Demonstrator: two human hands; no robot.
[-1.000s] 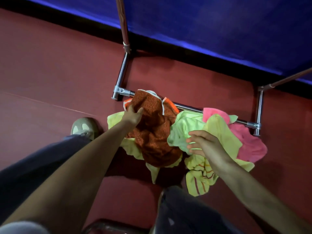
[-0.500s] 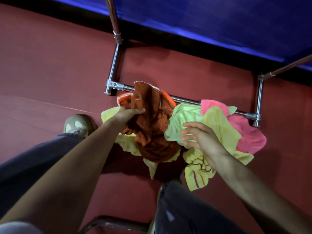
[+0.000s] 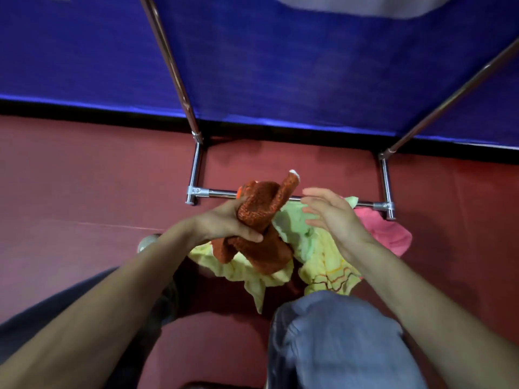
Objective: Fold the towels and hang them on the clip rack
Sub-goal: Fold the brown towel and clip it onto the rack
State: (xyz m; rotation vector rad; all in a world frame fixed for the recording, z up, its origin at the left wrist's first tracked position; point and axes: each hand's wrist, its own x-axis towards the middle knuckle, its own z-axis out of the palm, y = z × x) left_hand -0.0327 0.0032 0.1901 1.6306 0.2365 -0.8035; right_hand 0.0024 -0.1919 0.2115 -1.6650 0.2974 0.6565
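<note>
On the left, the left hand (image 3: pixel 224 224) grips the orange towel (image 3: pixel 261 209) in its curled fingers and holds it bunched up above the pile, just near the rack's low metal bar (image 3: pixel 219 193). A moment ago this towel lay on the pile; now it is lifted. This looks like the picking-up step. Next, both hands likely need to spread the towel flat for folding. The right hand (image 3: pixel 334 217) is wide open and holds nothing; it was lower over the green towel (image 3: pixel 295 223) before. The yellow towel (image 3: pixel 328 265) and pink towel (image 3: pixel 387 231) lie on the floor, to the right.
</note>
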